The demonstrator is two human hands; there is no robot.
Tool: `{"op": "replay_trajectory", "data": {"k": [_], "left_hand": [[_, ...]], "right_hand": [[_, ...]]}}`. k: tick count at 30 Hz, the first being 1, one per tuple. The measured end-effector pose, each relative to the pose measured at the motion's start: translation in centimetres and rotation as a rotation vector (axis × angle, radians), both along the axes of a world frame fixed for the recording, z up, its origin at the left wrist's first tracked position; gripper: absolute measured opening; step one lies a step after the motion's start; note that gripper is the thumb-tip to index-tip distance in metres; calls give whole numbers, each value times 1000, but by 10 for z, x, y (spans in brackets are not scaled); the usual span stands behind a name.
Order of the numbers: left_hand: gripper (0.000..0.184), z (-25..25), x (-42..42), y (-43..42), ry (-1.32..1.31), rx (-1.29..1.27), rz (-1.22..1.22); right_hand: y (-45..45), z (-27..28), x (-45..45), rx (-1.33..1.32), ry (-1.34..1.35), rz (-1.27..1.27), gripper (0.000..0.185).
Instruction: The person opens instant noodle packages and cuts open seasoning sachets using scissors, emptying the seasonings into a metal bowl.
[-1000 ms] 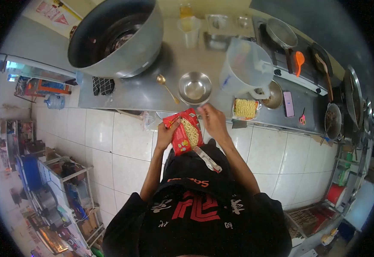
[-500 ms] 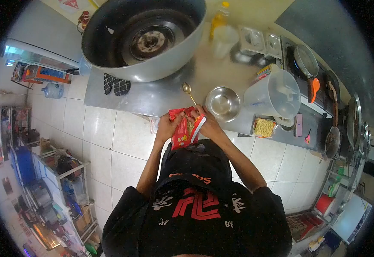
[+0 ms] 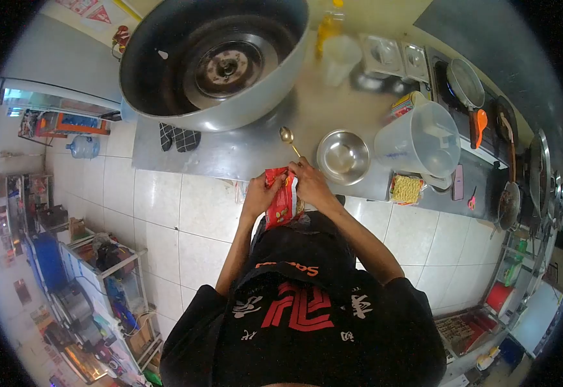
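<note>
A red instant noodle packet (image 3: pixel 281 208) is held upright against my black apron, just off the table's front edge. My left hand (image 3: pixel 257 196) pinches its left side near the top. On the opposite side, my right hand (image 3: pixel 311 184) has its fingers closed at the packet's upper edge. The noodles inside are mostly hidden from this angle. A gold spoon (image 3: pixel 286 135) lies beyond my right hand, its handle ending by the fingers. To the right of that hand stands a shiny steel bowl (image 3: pixel 344 157).
A huge grey pot (image 3: pixel 242 109) fills the back left of the steel table (image 3: pixel 217 158), with a checked cloth (image 3: pixel 179 138) beside it. Rightward are a clear plastic pitcher (image 3: pixel 417 138), a noodle block (image 3: pixel 406 189), a phone (image 3: pixel 458 182), scissors (image 3: pixel 472 201) and a pan (image 3: pixel 465 84) on the stove.
The packet has turned and its sides have come together, so the noodles seen through its opening are now mostly hidden. My hands have drawn closer; the whole view has shifted slightly.
</note>
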State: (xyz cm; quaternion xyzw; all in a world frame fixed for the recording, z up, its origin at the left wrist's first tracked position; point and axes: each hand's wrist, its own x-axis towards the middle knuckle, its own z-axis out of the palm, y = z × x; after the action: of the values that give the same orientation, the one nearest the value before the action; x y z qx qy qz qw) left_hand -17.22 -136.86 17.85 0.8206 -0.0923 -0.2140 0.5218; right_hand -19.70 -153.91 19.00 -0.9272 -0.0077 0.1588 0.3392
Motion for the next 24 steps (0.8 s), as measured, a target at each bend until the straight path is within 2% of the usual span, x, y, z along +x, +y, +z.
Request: {"op": "replay_trajectory", "data": {"k": [4, 6, 10, 12, 13, 14, 15, 16, 17, 18, 19, 20, 21, 22, 24], "left_hand": [[30, -1, 3, 5, -31, -66, 1], [30, -8, 6, 12, 45, -189, -30], [28, -4, 1, 26, 110, -192, -97], [27, -13, -1, 37, 59, -164, -123], [26, -7, 0, 44, 110, -255, -2], [26, -1, -3, 50, 289, -384, 162], [25, -1, 0, 50, 283, -365, 124], [25, -2, 0, 52, 282, -343, 89], [25, -5, 0, 50, 286, -341, 98], [25, -11, 2, 41, 210, -348, 84], [26, -17, 7, 34, 130, -357, 68], [26, -23, 12, 30, 123, -362, 71], [26, -31, 15, 27, 193, -428, 178], [26, -40, 18, 26, 266, -493, 286], [27, -57, 25, 21, 316, -576, 327]], "right_hand": [[-2, -19, -5, 107, -44, -25, 34], [-1, -26, -9, 100, -303, 21, 29], [-10, -21, -13, 94, -240, 198, 28], [-13, -19, -15, 44, -386, 195, 25], [-22, -11, -15, 44, -384, 201, 25], [-35, -2, -14, 134, -223, 107, 21], [-42, 3, -12, 221, -62, 15, 16], [-39, -1, -14, 222, -56, 24, 16], [-33, -7, -18, 350, -100, -33, 13], [-29, -13, -19, 475, -150, -89, 10], [-28, -19, -17, 474, -155, -82, 10], [-28, -25, -14, 488, -226, -279, 9], [-29, -28, -11, 500, -296, -476, 9], [-30, -28, -12, 499, -298, -469, 9], [-32, -28, -15, 668, -158, -675, 11]]}}
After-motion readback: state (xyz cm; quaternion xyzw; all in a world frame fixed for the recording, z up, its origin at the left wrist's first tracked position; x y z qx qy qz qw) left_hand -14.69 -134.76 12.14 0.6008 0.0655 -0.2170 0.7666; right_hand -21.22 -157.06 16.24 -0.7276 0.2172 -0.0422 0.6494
